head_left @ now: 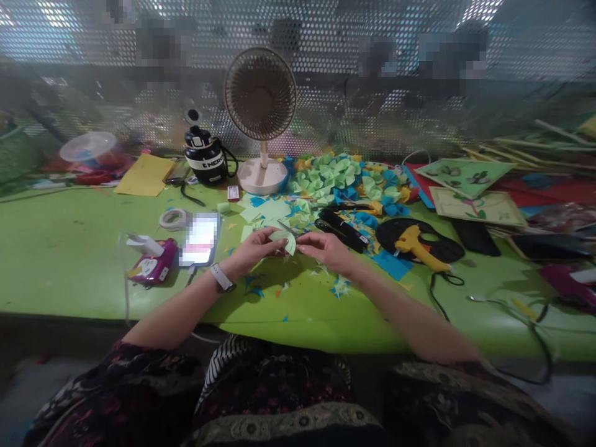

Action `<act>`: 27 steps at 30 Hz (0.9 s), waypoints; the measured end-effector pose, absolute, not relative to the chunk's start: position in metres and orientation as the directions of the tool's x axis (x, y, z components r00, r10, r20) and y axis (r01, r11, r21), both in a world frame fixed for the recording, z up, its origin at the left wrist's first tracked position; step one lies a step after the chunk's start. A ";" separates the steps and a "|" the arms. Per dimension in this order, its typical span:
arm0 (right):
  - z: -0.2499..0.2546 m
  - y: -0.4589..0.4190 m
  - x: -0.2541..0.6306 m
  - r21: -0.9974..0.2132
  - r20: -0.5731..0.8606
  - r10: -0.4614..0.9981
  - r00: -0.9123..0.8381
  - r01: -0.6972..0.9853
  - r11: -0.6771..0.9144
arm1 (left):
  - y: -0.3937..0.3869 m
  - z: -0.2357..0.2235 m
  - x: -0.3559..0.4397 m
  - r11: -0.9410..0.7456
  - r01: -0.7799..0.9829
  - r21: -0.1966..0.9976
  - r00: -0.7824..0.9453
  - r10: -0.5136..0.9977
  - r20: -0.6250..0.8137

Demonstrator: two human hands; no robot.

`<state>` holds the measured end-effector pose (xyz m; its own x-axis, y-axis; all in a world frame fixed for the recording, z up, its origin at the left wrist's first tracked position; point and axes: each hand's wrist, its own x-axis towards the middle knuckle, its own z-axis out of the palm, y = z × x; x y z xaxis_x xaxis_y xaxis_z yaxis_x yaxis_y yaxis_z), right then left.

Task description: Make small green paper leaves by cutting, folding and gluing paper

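Dark floral clothing (279, 385) nearest, then green tabletop (153, 304). Black stapler (343, 231) and loose curled paper pile (335, 177) lie just beyond hands; white round fan (261, 93) behind. Thin, matte green paper piece (289, 244), curved, leaf-like, between hands over table, long axis slanting from far left toward near right. Left hand (256, 249) pinches it; right hand (325, 249) at its right edge, grip unclear. Grey sliver (285, 228) above, perhaps blade.

Two hands, left (258, 251) and right (326, 249), hold a folded pale green paper piece (289, 243) above a green table (307, 316). Beyond, a white fan (261, 99) stands beside piled green, blue and yellow paper shapes (338, 179).
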<state>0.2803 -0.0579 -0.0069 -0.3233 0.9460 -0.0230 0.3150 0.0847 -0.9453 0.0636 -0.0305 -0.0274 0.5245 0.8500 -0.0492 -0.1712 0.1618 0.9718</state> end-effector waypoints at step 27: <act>-0.007 -0.060 0.279 -0.960 -0.077 0.944 -0.321 0.280 0.017 | -0.033 -0.028 0.066 0.228 -0.245 0.942 0.532 0.844 -0.066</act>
<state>0.2792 -0.0595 -0.0074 -0.3207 0.9441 -0.0765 0.2803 0.0174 -0.9597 0.0661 -0.0326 -0.0277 0.5316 0.8444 -0.0661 -0.2449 0.2279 0.9424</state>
